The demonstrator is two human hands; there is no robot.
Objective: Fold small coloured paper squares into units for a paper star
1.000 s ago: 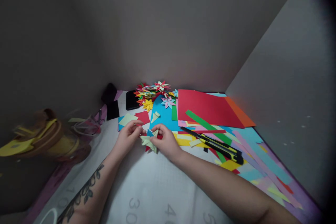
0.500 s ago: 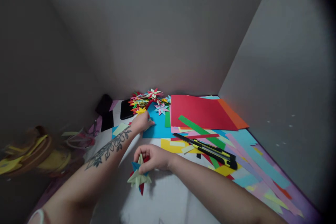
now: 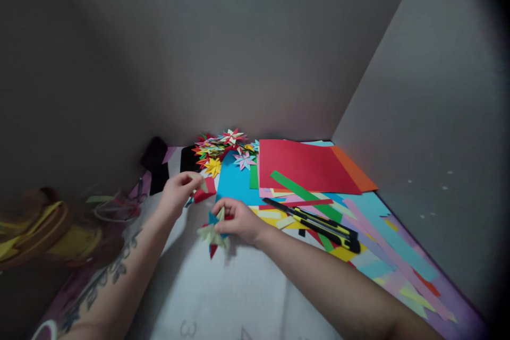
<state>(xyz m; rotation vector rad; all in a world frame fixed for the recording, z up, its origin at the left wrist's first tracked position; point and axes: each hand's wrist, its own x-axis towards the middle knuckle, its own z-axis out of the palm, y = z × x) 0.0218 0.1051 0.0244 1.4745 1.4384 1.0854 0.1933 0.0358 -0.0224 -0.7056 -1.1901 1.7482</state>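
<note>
My left hand [image 3: 180, 192] pinches a small pale green piece of paper [image 3: 204, 186] between thumb and fingers, just above the white work surface. Beyond it lies a red piece of paper [image 3: 206, 192], with a bit of blue paper [image 3: 189, 202] beside the hand. In my right hand [image 3: 239, 220] is a folded paper star [image 3: 210, 235] with pale green, blue and red points. The fingers close round its right side and hide part of it. A blue paper sheet [image 3: 233, 183] spreads out past this hand.
A heap of folded paper stars [image 3: 217, 149] sits against the wall, next to a dark phone [image 3: 189, 159]. Red sheets [image 3: 306, 167], a utility knife [image 3: 330, 231] and many coloured strips [image 3: 402, 255] cover the right side. Blurred yellow and brown items [image 3: 48, 228] stand at left.
My left hand has drawn back leftward from the blue sheet, and a pale green paper piece now shows in its fingers. My right hand and the star have shifted slightly up and away.
</note>
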